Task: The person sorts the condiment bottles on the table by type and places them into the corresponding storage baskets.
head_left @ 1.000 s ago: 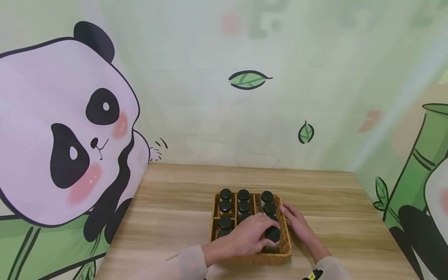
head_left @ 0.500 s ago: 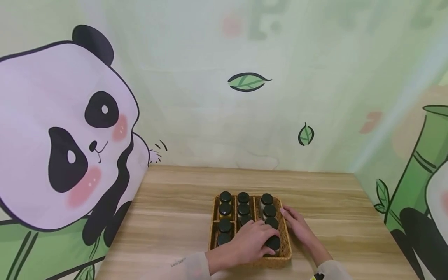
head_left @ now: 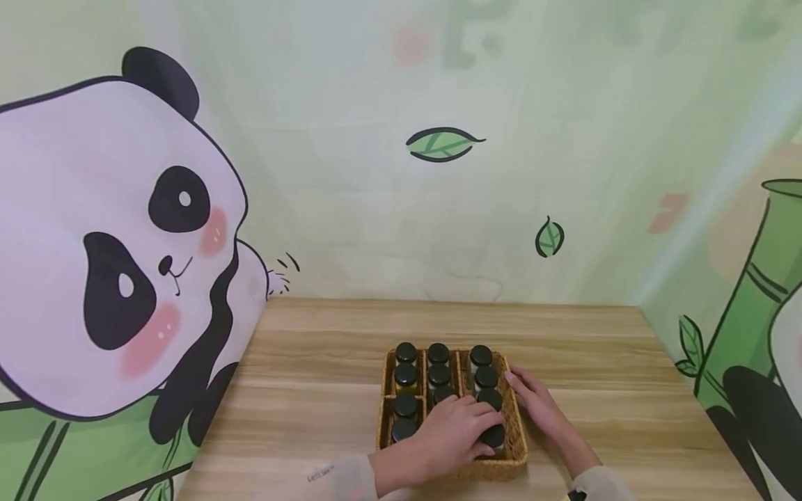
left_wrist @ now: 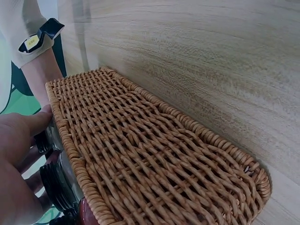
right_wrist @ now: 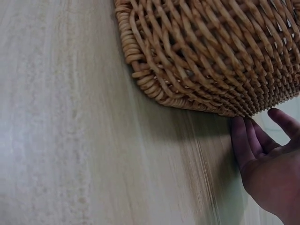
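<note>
A woven basket (head_left: 495,471) with divided compartments holds several jars with black lids, such as one jar (head_left: 406,374) at the left. My left hand (head_left: 447,435) reaches across the front and grips a black-lidded jar (head_left: 494,437) at the near end of the right-hand compartment. Its thumb and fingers lie round the lid. In the left wrist view, that hand (left_wrist: 16,159) is at the lids behind the basket's front wall (left_wrist: 136,150). My right hand (head_left: 541,407) touches the basket's right side with fairly straight fingers; in the right wrist view its fingertips meet the wicker (right_wrist: 211,56).
The basket stands on a wood-grain table (head_left: 301,390). Behind it rises a pale green backdrop (head_left: 351,209) printed with a panda, leaves and bamboo.
The jar in my left hand has sunk lower into the right-hand compartment, and the hand has come down with it. My right hand has stayed at the basket's side.
</note>
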The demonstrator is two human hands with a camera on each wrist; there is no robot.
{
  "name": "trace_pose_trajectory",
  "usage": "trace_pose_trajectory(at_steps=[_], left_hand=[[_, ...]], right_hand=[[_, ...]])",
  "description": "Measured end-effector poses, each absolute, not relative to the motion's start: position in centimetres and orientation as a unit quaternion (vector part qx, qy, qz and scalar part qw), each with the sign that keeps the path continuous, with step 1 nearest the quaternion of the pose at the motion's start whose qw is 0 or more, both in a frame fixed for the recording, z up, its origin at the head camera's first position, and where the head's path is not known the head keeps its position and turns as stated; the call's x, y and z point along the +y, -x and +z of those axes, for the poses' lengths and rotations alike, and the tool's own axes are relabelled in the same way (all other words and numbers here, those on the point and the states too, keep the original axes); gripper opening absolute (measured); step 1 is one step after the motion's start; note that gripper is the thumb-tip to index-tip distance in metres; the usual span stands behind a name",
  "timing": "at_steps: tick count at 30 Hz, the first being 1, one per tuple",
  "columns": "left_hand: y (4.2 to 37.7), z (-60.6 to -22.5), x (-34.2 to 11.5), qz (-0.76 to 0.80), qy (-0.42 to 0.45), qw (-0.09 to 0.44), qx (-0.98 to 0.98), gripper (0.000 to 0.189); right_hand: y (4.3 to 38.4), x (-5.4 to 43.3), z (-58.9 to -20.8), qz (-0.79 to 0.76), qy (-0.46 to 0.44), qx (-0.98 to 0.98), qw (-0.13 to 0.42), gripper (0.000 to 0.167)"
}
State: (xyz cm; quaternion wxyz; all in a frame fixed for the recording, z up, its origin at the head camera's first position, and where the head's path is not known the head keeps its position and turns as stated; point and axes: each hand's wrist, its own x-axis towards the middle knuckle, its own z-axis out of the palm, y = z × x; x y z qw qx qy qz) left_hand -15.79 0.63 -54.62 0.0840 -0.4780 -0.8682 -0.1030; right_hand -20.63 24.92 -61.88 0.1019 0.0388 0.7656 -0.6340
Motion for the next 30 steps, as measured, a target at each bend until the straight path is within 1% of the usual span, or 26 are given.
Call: trace_pose_trajectory(at_steps=[5,9,17,25,30], left_hand=[[15.9,-54.9,0.5,-0.082,0.488,0.12,-0.861,0.047],[16.0,-54.7,0.6,-0.085,0.493,0.121,-0.857,0.048],[16.0,-53.8,0.2,-0.092,0.524,0.081,-0.843,0.055],[15.0,-53.2,0.0,-0.062,0.553,0.015,-0.831,0.061],[14.9,-52.3,-1.2,-0.076,0.548,-0.007,-0.833,0.065]], right_hand=[[21.0,24.5,-61.9,-0.63,-0.027,0.77,0.103,0.072],[21.1,24.7,-61.4,-0.619,-0.032,0.778,0.103,0.074],[20.5,25.3,-61.2,-0.616,-0.036,0.779,0.107,0.078],[19.0,26.3,-61.2,-0.606,-0.033,0.788,0.106,0.075],[18.3,26.3,-62.0,-0.62,-0.023,0.777,0.108,0.07]])
